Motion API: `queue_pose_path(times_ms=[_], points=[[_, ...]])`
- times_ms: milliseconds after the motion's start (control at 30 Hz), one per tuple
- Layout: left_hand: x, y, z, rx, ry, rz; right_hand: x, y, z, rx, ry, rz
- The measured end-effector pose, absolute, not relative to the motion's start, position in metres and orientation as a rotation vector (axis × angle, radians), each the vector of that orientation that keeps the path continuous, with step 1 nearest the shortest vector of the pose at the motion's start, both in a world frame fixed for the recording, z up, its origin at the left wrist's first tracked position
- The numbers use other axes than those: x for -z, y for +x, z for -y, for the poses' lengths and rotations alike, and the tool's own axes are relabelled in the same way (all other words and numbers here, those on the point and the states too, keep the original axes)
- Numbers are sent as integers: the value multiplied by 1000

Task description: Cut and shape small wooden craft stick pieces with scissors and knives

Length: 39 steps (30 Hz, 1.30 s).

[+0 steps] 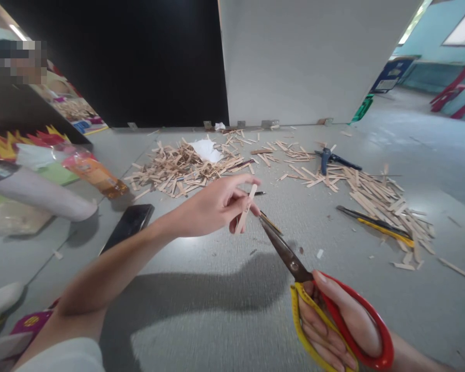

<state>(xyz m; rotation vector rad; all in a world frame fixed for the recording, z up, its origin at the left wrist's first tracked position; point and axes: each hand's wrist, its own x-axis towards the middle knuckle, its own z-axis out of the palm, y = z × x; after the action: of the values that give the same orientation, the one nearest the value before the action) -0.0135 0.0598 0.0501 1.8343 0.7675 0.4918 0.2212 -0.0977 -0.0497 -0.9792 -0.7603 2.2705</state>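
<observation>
Between the thumb and fingers of my left hand [220, 204] a short flat wooden stick [246, 207] is pinched, slanting upward over the middle of the table. My right hand [349, 315] grips a pair of scissors [289, 256] by its red and yellow handles. The scissors' dark blades look closed together, and their tips point up and left, close to the fingertips of my left hand. Partly hidden behind the blades and my left hand, a slim dark and yellow tool [275, 226] lies on the table.
A heap of wooden sticks [174, 165] with white paper [207, 150] lies at back left; more sticks [380, 194], blue-handled clippers [329, 159] and a yellow cutter knife [387, 227] are right. A phone [127, 227], orange bottle [95, 173] and tumbler [42, 191] stay left. Upright boards [294, 62] stand behind.
</observation>
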Motion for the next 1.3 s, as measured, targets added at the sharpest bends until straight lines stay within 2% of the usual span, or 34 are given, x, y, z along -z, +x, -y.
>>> queue_pose_path(times_ms=[100, 500, 933, 1300], points=[[-51, -15, -62, -584, 1823, -738, 52, 220, 97, -2168, -1065, 785], [-68, -8, -53, -586, 1726, -643, 58, 217, 91, -2006, -1220, 911], [-62, -10, -53, -611, 1754, -647, 54, 217, 93, -1963, -1230, 1017], [-56, -5, -47, -701, 1646, -750, 49, 224, 101, -1740, -1143, 1167]])
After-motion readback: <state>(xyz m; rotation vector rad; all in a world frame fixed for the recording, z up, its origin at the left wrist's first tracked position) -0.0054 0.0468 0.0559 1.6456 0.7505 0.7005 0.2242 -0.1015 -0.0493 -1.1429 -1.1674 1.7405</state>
